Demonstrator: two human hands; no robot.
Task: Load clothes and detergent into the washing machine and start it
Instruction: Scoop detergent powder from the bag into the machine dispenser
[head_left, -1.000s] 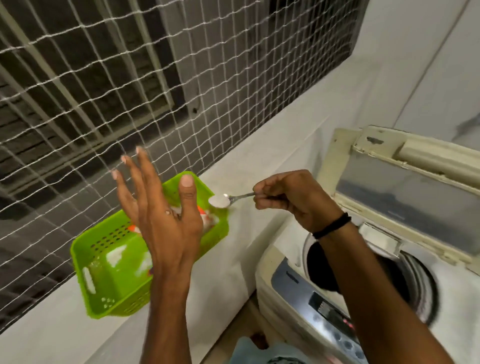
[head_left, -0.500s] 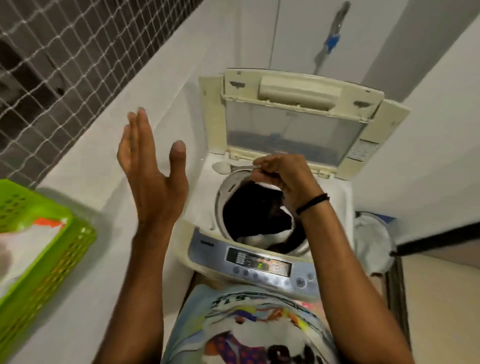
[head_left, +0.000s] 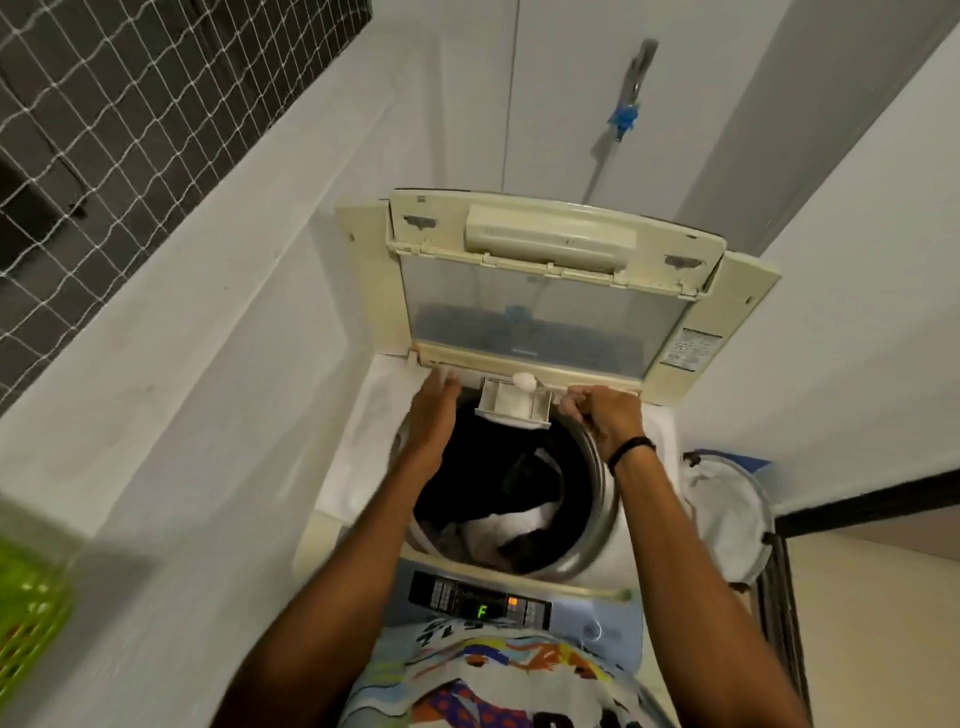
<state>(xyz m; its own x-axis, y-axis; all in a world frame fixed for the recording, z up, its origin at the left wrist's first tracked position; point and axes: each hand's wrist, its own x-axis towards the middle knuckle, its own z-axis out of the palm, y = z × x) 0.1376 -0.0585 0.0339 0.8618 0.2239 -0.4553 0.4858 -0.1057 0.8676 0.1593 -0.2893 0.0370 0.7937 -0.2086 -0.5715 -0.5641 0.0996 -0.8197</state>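
Observation:
The top-loading washing machine (head_left: 358, 441) stands in front of me with its lid (head_left: 550, 306) raised. Dark and white clothes (head_left: 509, 499) fill the drum. At the drum's far rim the white detergent drawer (head_left: 511, 410) is pulled out. My right hand (head_left: 605, 413) grips a spoon (head_left: 524, 382) heaped with white powder, held over the drawer's back edge. My left hand (head_left: 434, 410) lies with straight fingers on the machine's top, just left of the drawer. The control panel (head_left: 478, 603) shows a green letter and an orange light.
A green plastic basket (head_left: 31, 613) sits on the white ledge at the left, under a netted window (head_left: 104, 119). A laundry bag (head_left: 727, 519) stands right of the machine. A pipe with a blue tap (head_left: 623, 114) runs down the back wall.
My view swung from the green basket to the machine. My right hand carried the spoon of powder over to the drawer, and my raised left hand came down beside the drawer.

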